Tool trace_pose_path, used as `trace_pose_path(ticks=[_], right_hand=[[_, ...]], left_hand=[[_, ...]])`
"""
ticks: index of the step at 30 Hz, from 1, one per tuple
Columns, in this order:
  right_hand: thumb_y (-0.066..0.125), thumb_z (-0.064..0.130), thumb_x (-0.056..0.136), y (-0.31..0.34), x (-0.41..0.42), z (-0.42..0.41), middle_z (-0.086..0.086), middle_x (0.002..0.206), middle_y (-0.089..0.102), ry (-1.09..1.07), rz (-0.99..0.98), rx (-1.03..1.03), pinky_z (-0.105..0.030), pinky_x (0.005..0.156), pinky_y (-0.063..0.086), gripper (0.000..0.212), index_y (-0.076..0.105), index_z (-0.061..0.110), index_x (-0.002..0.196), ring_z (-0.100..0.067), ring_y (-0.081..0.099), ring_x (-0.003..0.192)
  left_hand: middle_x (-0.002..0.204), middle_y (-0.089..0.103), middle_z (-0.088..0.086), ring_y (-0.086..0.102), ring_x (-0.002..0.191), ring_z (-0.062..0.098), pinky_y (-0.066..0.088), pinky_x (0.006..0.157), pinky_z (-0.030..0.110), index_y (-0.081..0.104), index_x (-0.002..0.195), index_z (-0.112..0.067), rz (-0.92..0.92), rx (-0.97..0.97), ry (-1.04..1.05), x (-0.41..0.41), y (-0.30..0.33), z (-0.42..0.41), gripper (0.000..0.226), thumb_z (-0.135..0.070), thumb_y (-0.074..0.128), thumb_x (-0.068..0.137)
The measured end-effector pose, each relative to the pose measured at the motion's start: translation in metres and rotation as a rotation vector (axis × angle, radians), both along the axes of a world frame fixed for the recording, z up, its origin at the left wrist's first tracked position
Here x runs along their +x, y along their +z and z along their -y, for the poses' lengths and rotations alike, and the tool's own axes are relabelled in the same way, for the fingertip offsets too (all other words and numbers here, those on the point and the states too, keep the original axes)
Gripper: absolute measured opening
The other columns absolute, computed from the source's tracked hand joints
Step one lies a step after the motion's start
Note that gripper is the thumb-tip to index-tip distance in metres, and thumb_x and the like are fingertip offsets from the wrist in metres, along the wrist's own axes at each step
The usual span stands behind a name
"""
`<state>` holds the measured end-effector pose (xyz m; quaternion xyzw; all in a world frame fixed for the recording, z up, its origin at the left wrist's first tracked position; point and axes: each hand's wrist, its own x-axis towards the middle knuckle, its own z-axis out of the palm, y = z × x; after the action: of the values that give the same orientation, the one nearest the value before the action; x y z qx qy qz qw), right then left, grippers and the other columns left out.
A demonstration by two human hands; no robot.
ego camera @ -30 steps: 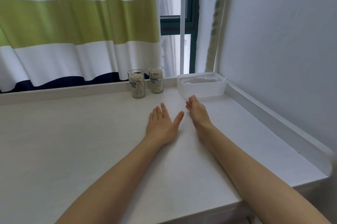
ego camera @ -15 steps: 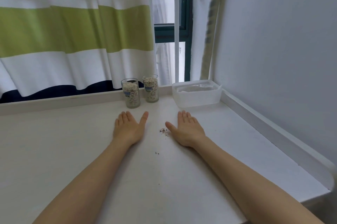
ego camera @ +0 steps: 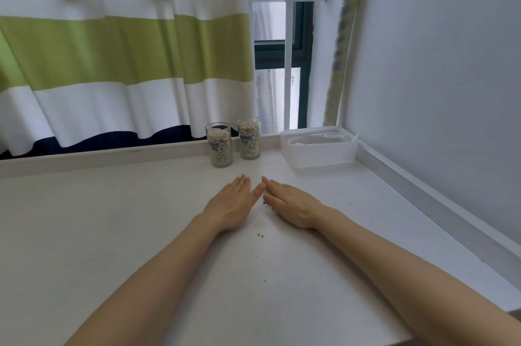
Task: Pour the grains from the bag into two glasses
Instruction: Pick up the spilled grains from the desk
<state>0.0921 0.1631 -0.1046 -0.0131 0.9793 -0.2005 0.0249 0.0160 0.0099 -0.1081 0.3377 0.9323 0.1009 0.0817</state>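
Left hand: my left hand (ego camera: 233, 206) lies flat on the bench (ego camera: 84, 219), fingers straight, grasping nothing.
Right hand: my right hand (ego camera: 293, 206) lies flat just beside it, fingers released, fingertips nearly meeting the left's.
Spilled grains: a few grains (ego camera: 266, 204) sit between my hands.
Glasses: left glass (ego camera: 219, 145) and right glass (ego camera: 249, 138), both holding grains, stand at the far edge.
Container: a clear tub (ego camera: 318, 147) sits in the far right corner.

The person is showing two bare arms, with no sleeves on them as far as the picture is reaching. The left hand (ego camera: 231, 208) and the right hand (ego camera: 291, 206) are wearing no gloves. No rings, watch or bands are showing on the fingers or wrists. The fingernails are looking short and plain.
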Motion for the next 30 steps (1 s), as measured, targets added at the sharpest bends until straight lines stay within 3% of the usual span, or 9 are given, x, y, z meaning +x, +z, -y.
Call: trace_pose_path(ticks=[6, 9, 13, 17, 23, 27, 30], right_hand=[[0.024, 0.031, 0.103, -0.007, 0.024, 0.007, 0.003, 0.158, 0.022, 0.081, -0.072, -0.002, -0.025, 0.115, 0.018, 0.050, 0.015, 0.026, 0.151, -0.011, 0.021, 0.144], [0.029, 0.025, 0.102, -0.007, 0.028, 0.008, 0.005, 0.150, 0.038, 0.044, -0.154, -0.050, -0.027, 0.109, 0.030, 0.047, 0.026, 0.029, 0.148, -0.014, 0.039, 0.135], [0.029, 0.023, 0.103, -0.007, 0.026, 0.009, 0.007, 0.155, 0.029, 0.086, -0.165, 0.019, -0.025, 0.116, 0.019, 0.044, 0.031, 0.027, 0.147, -0.010, 0.023, 0.143], [0.026, 0.026, 0.104, -0.005, 0.020, 0.012, 0.009, 0.153, 0.031, 0.103, -0.130, 0.091, -0.027, 0.117, 0.019, 0.043, 0.034, 0.026, 0.146, -0.011, 0.024, 0.143], [0.028, 0.020, 0.103, 0.004, 0.034, 0.013, 0.003, 0.149, 0.041, 0.075, -0.115, 0.190, -0.032, 0.113, 0.028, 0.040, 0.044, 0.019, 0.140, -0.019, 0.039, 0.135], [0.034, 0.010, 0.098, 0.002, 0.031, 0.015, -0.009, 0.117, 0.063, 0.044, -0.183, 0.312, -0.040, 0.090, 0.046, 0.030, 0.061, 0.010, 0.111, -0.029, 0.058, 0.106], [0.037, 0.003, 0.091, 0.003, 0.029, 0.020, -0.013, 0.093, 0.064, 0.004, -0.229, 0.383, -0.033, 0.068, 0.044, 0.025, 0.062, 0.006, 0.091, -0.031, 0.056, 0.081]], left_hand=[[0.159, 0.016, -0.004, 0.017, 0.146, 0.018, 0.012, 0.116, 0.035, -0.013, 0.149, -0.036, 0.267, 0.384, 0.038, 0.036, 0.006, 0.002, 0.065, -0.061, 0.007, 0.093], [0.157, 0.022, -0.004, 0.030, 0.141, 0.014, 0.014, 0.117, 0.033, -0.012, 0.147, -0.043, 0.437, 0.721, 0.076, 0.039, 0.002, 0.001, 0.078, -0.079, 0.008, 0.080], [0.155, 0.025, 0.003, 0.036, 0.137, 0.017, 0.020, 0.114, 0.028, 0.004, 0.152, -0.023, 0.489, 1.154, 0.249, 0.031, 0.002, -0.002, 0.060, -0.049, 0.012, 0.099], [0.152, 0.031, 0.009, 0.036, 0.137, 0.020, 0.023, 0.117, 0.038, 0.014, 0.151, -0.021, 0.446, 1.201, 0.321, 0.025, -0.002, 0.001, 0.057, -0.048, 0.014, 0.100], [0.141, 0.042, 0.011, 0.045, 0.126, 0.024, 0.033, 0.108, 0.034, 0.029, 0.144, -0.017, 0.449, 1.253, 0.336, 0.024, -0.003, 0.003, 0.054, -0.046, 0.016, 0.101], [0.133, 0.046, 0.009, 0.049, 0.112, 0.020, 0.035, 0.105, 0.033, 0.031, 0.143, -0.018, 0.432, 1.248, 0.326, 0.027, -0.003, 0.003, 0.052, -0.045, 0.018, 0.101], [0.126, 0.047, 0.005, 0.050, 0.111, 0.020, 0.036, 0.105, 0.033, 0.031, 0.143, -0.018, 0.418, 1.243, 0.321, 0.027, -0.003, 0.003, 0.051, -0.044, 0.018, 0.101]])
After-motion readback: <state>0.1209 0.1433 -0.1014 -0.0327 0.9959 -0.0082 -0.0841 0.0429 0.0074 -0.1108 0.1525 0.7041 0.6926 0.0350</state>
